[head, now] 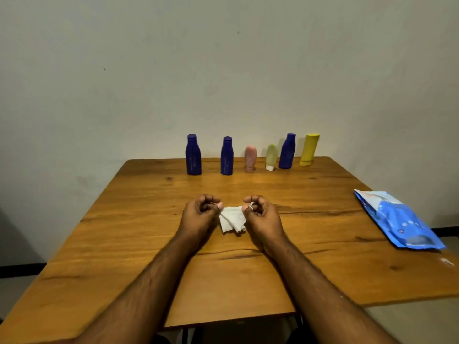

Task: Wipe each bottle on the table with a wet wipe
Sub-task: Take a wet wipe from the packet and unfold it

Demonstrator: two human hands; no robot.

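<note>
Left hand [201, 211] and right hand [260, 212] pinch wet wipe [233, 219] mid-frame, fingers curled; bottles [250, 158] lined above, blue pair nearer left hand.

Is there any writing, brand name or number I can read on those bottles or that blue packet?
None can be read.
Blue packet: white and pale marks on its face, too blurred to read.
Left blue bottle and second blue bottle: faint pale marks, too small to read.
Third blue bottle, pink tube, green tube, yellow bottle: no print visible.
</note>
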